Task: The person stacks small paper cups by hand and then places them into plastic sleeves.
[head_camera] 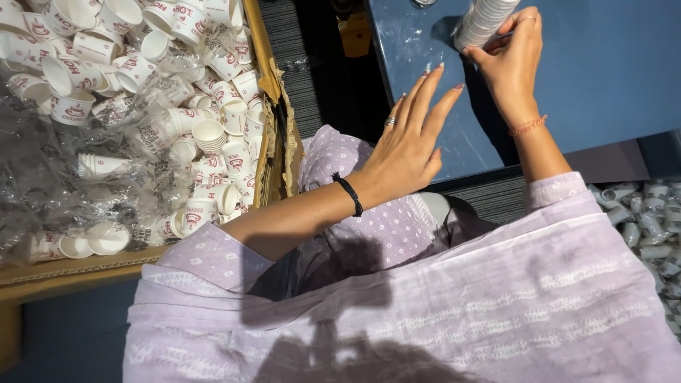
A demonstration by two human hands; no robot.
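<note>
Two hands, right [507, 60] grasping cup stack [484, 21] (tilted up-right), left [411, 145] released over blue table [603, 71]

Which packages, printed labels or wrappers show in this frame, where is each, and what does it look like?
Cardboard box: left of the person, brown, open-topped, torn rim.
Paper cups: loose in the box, small, white with red print.
Clear plastic wrap: crumpled over the box's left side, transparent.
Stack of cups: nested white column in the right hand, over the blue table.
More cups: far right, lower down.
No screens or signs.
</note>
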